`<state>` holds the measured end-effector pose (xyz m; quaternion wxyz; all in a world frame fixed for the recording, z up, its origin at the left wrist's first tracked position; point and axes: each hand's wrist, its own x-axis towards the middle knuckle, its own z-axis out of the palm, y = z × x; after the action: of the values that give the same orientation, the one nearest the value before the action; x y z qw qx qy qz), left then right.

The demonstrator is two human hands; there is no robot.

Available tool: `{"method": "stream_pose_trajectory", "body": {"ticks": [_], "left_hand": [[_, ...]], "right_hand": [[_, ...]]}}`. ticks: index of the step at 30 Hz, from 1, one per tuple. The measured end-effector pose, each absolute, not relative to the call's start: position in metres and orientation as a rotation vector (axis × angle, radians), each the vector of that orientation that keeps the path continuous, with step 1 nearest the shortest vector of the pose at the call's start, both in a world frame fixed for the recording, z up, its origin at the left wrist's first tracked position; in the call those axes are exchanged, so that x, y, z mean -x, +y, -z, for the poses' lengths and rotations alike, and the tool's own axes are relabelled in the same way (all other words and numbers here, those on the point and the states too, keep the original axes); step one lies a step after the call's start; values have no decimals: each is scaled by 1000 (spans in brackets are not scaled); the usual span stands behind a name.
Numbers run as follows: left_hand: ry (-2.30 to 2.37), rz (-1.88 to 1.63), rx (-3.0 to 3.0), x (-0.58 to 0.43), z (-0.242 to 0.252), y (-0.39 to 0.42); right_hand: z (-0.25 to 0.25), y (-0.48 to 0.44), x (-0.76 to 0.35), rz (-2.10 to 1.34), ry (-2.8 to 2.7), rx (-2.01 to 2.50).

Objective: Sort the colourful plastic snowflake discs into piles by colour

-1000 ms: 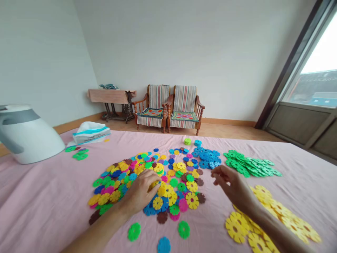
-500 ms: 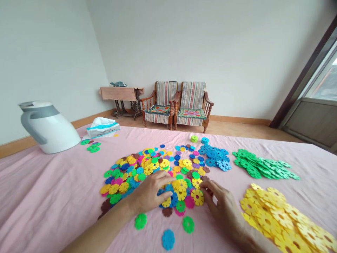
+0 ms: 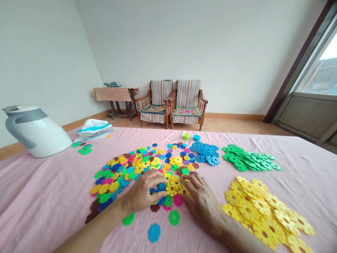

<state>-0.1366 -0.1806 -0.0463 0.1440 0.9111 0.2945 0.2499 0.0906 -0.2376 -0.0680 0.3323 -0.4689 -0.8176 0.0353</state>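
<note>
A heap of flower-shaped plastic discs in mixed colours spreads over the pink cloth. My left hand rests at the near side of the heap, thumb and fingers curved apart around blue discs. Its fingertips are close to a cluster of yellow discs. On the other side of that cluster, my right hand reaches in with fingers spread, partly covering a yellow disc. A pink disc lies by its thumb. Nearer me are a blue disc and two green discs.
Separate piles of blue discs, green discs and yellow discs lie to the right. Small light-green and blue stacks stand behind. A white jug and a tissue pack are at the left.
My right hand has moved left onto the yellow discs, and its bent fingers have spread. My left hand stays at the heap. The whole view has shifted, with things appearing further left.
</note>
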Motion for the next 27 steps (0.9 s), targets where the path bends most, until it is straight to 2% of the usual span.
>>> {"method": "stream_pose_trajectory", "body": {"ticks": [11, 20, 27], "left_hand": [[843, -572, -2816, 107, 41, -180], [1087, -982, -2498, 97, 45, -181], [1004, -1018, -2354, 99, 49, -186]], "right_hand": [[76, -236, -97, -156, -2022, 1165], [77, -237, -99, -222, -1862, 1169], [80, -237, -100, -288, -1822, 1205]]}}
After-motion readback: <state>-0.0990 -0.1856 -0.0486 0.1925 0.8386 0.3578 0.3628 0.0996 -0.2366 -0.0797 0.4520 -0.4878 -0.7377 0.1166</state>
